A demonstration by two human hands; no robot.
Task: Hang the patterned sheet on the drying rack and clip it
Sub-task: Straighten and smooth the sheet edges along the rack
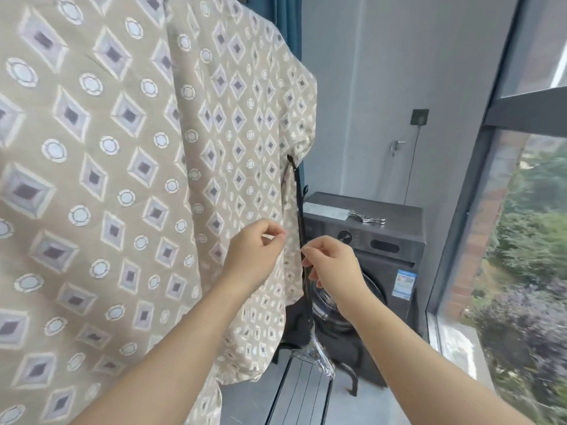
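The patterned sheet, beige with grey diamonds and pale circles, hangs draped over the drying rack and fills the left of the view. A black upright post of the rack shows at the sheet's right edge. My left hand pinches the sheet's right edge between thumb and fingertips. My right hand is beside it, with fingertips pinched at the post and the sheet's edge; what they hold is too small to make out. Several metal clips lie on top of the washing machine.
A dark grey washing machine stands behind the rack against the grey wall. A large window with a dark frame runs along the right. The rack's black foot stands on the floor. A blue curtain hangs behind the sheet.
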